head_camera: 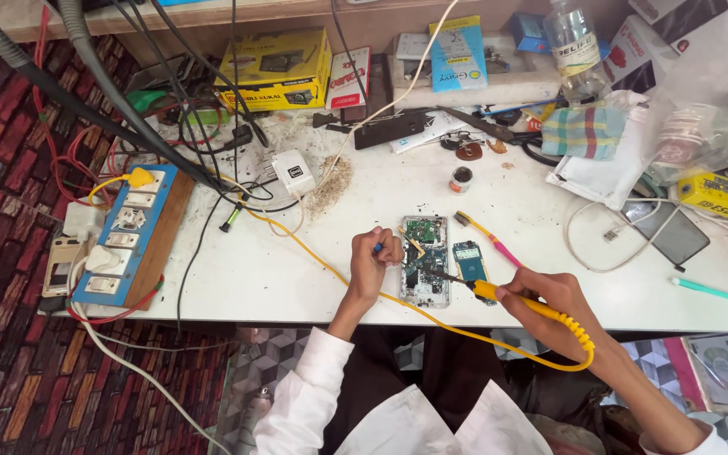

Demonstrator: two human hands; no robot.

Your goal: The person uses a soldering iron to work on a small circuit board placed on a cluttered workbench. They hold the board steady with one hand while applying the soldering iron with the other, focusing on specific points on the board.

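Phone [425, 261], opened, lies flat at the table [263, 278] edge. Left hand [374, 257], closed on a small blue tool, steadies it; right hand [549, 303] grips a yellow soldering iron [486, 291] pen-style, tip on the circuit board.

My post is a small electronics repair bench, most likely a phone-repair stall. Evidence: an opened phone [424, 259] with its circuit board exposed lies at the centre of the white worktable [246, 278], a second small board [470, 260] just beside it. At 9 o'clock, a blue switch-and-socket board [128, 236] with plugs and tangled cables. At 12 o'clock, boxed parts, among them a yellow carton [275, 67], packets and hand tools. At 2 o'clock, a loose dark phone panel [676, 236]. My right hand [549, 307] holds a yellow soldering iron [507, 297].
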